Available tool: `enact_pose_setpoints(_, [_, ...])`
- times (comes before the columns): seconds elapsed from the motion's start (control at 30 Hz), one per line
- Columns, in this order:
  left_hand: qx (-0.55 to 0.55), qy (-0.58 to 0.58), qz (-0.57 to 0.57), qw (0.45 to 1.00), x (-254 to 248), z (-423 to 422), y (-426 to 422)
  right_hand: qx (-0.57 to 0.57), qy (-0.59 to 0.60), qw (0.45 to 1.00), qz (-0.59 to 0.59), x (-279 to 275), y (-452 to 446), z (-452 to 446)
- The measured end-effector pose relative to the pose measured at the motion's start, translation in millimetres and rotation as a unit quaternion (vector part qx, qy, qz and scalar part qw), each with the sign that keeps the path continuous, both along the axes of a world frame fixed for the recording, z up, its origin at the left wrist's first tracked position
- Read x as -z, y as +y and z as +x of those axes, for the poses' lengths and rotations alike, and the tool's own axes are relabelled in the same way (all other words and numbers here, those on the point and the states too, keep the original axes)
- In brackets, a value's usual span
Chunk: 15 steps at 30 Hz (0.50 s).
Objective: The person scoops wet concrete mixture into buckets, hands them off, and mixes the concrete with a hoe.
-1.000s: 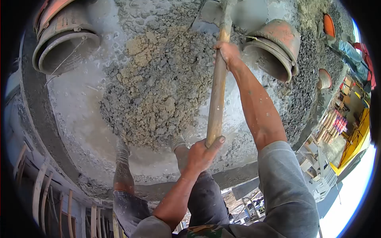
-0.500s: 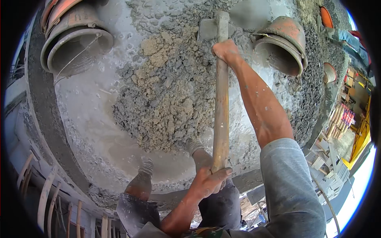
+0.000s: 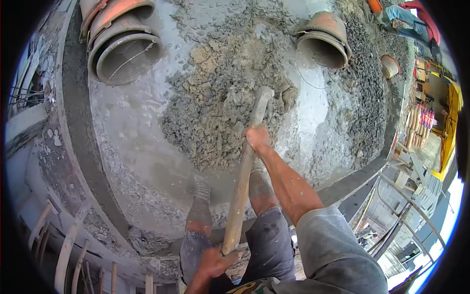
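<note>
A long wooden-handled tool (image 3: 238, 196), which looks like a hoe, slants across the middle of the view. My left hand (image 3: 215, 262) is closed round the handle near its lower end, close to my legs. Further up the shaft, my right hand (image 3: 257, 137) is wrapped round it below the tool's head. That head rests at the heap of wet grey mix (image 3: 210, 108), and its blade cannot be made out there. My feet stand in the wet slurry (image 3: 152, 171) at the heap's near edge.
Stacked muddy buckets (image 3: 125, 59) lie tipped at the upper left, and more buckets (image 3: 323, 41) at the upper right. Dark gravel (image 3: 364, 108) covers the right side beside a small bucket (image 3: 389, 66). Part of another person (image 3: 416, 22) shows at the top right. Wooden poles (image 3: 71, 245) stand lower left.
Both hands have drawn the tool down toward my body. Its head has moved from beyond the heap onto it, and the blade seen before is now hidden. The view has shifted too.
</note>
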<state>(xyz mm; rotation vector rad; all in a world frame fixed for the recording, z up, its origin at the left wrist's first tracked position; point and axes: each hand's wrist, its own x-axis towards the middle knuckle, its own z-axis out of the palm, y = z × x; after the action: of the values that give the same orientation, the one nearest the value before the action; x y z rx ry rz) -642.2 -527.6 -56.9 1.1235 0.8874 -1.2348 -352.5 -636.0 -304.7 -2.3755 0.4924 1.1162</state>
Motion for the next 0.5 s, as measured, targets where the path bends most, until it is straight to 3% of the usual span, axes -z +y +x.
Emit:
enact_pose_setpoints(0.03, [-0.010, 0.001, 0.007, 1.000, -26, -23, 9, -0.026, 0.000, 1.000, 0.014, -14, -9, -30])
enact_pose_setpoints(0.07, [-0.026, 0.001, 0.021, 0.999, -62, -33, 24, 0.067, -0.061, 0.996, 0.017, -41, -6, -75])
enact_pose_setpoints(0.1, [-0.002, 0.002, 0.010, 1.000, -79, -37, 38, 0.124, -0.031, 0.991, 0.026, -65, -1, -99])
enact_pose_setpoints(0.13, [0.025, 0.009, -0.003, 1.000, -92, -44, 51, 0.138, 0.004, 0.990, 0.038, -54, -14, -129])
enact_pose_setpoints(0.23, [0.043, 0.046, 0.006, 0.998, -83, -67, 67, 0.190, -0.039, 0.973, 0.124, -85, -8, -115])
enact_pose_setpoints(0.3, [0.122, 0.015, 0.015, 0.992, -52, -14, 57, 0.270, -0.056, 0.938, 0.209, -98, -3, -44])
enact_pose_setpoints(0.33, [0.091, -0.071, 0.021, 0.993, -28, 13, 44, 0.281, -0.063, 0.935, 0.205, -118, 11, 10])
enact_pose_setpoints(0.4, [-0.029, -0.216, 0.026, 0.976, 45, 58, 5, 0.168, -0.184, 0.951, 0.185, -99, 12, 111])
enact_pose_setpoints(0.43, [0.008, -0.174, -0.002, 0.985, 46, 139, 21, 0.121, -0.238, 0.940, 0.214, -89, 18, 163])
enact_pose_setpoints(0.47, [-0.059, -0.196, -0.029, 0.978, 92, 161, 11, 0.098, -0.294, 0.927, 0.210, -83, 32, 212])
enact_pose_setpoints(0.5, [-0.098, -0.142, -0.084, 0.981, 113, 214, 22, 0.110, -0.279, 0.929, 0.218, -64, 42, 259])
